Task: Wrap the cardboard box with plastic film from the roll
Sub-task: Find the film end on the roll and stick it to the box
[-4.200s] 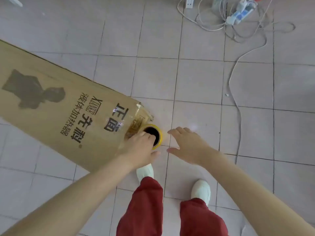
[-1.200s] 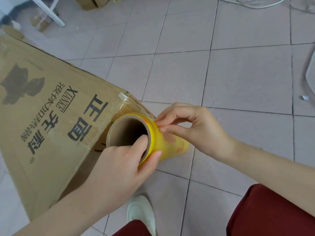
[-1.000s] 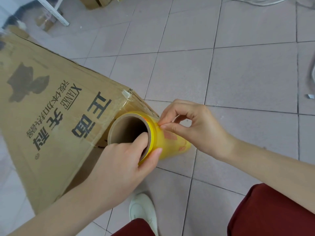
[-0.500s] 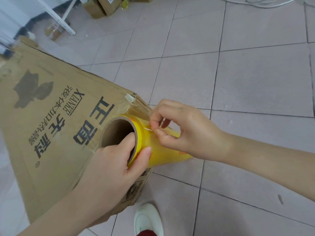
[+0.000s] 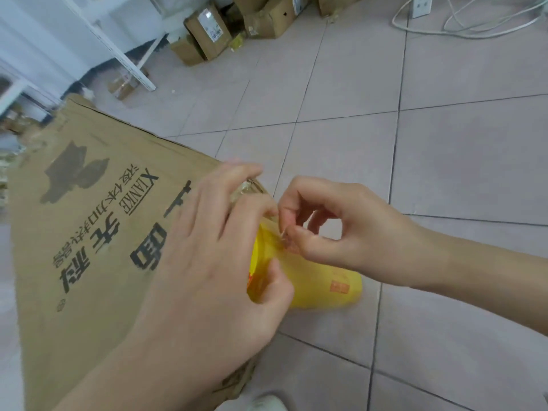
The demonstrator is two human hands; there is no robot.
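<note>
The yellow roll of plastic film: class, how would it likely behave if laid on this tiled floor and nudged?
The roll is a smooth cylinder, so it would probably roll on the tiled floor. Its glossy skin looks slippery; the left hand clamps its end. The film edge pinched by the right hand seems thin and floppy.

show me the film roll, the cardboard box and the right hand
yellow film roll (image 5: pixel 320 289): head view, on its bare yellow side below the right hand.
cardboard box (image 5: pixel 89 241): head view, on its printed top face.
right hand (image 5: pixel 355 229): head view, on the middle of the hand.
</note>
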